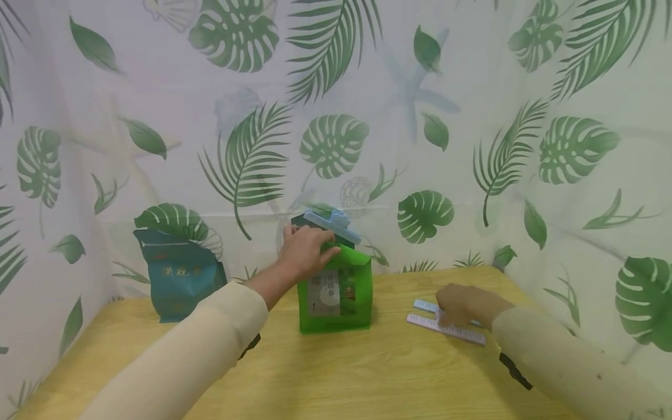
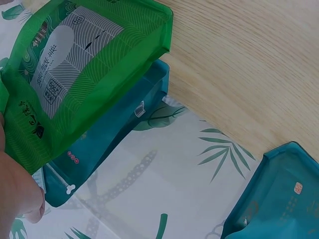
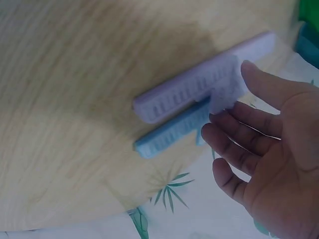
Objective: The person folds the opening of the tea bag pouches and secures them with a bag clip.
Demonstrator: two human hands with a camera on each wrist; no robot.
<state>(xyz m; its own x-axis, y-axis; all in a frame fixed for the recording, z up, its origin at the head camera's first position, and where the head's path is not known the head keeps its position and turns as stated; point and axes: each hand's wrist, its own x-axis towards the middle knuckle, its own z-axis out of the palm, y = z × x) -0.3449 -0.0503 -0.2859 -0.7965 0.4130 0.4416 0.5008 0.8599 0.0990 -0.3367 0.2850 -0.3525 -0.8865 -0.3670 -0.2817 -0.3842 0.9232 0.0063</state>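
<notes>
My left hand (image 1: pixel 307 251) grips the top edge of a green pouch (image 1: pixel 362 291) that stands on the table. The pouch bears a pale label, and in the left wrist view my fingers are mostly cut off by the frame. Behind it stands a teal pouch (image 2: pixel 119 124), mostly hidden, with a blue bag clip (image 1: pixel 333 224) across its top. My right hand (image 3: pixel 279 149) is at a pale purple bag clip (image 3: pixel 184 87), thumb and fingers spread around its handle. Close beside that clip lies a light blue bag clip (image 3: pixel 172 132).
Another teal pouch (image 1: pixel 184 268) with gold print stands at the left, near the back of the wooden table (image 1: pixel 315 379). A white cloth (image 1: pixel 367 163) with green leaf prints hangs behind and along both sides.
</notes>
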